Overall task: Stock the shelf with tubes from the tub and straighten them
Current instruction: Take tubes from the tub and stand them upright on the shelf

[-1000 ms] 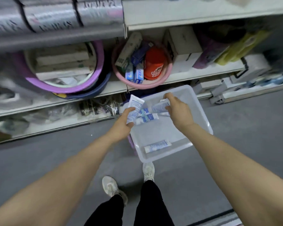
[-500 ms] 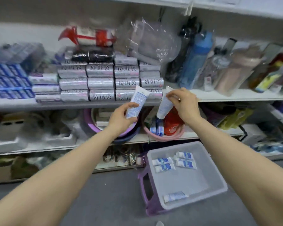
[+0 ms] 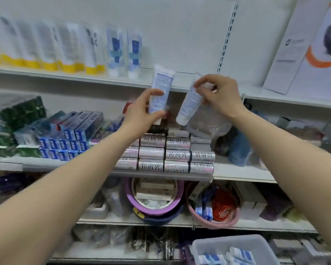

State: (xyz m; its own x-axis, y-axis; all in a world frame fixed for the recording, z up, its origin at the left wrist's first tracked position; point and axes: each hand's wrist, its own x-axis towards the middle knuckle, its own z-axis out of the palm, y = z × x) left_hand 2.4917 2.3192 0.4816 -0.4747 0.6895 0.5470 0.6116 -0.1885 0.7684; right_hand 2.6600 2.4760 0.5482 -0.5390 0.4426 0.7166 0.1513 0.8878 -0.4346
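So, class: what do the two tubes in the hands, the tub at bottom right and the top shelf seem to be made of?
Left tube and right tube: seemingly soft white plastic, smooth, with printed labels.
Tub: translucent, frosted-looking plastic; tubes show through its wall.
Top shelf: probably white-painted metal, judging by its thin edge and the slotted upright behind it.

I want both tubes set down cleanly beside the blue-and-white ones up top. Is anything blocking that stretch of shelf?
Nothing visible does. The top shelf right of the standing blue-and-white tubes looks bare; the left hand and right hand hold their tubes just in front.
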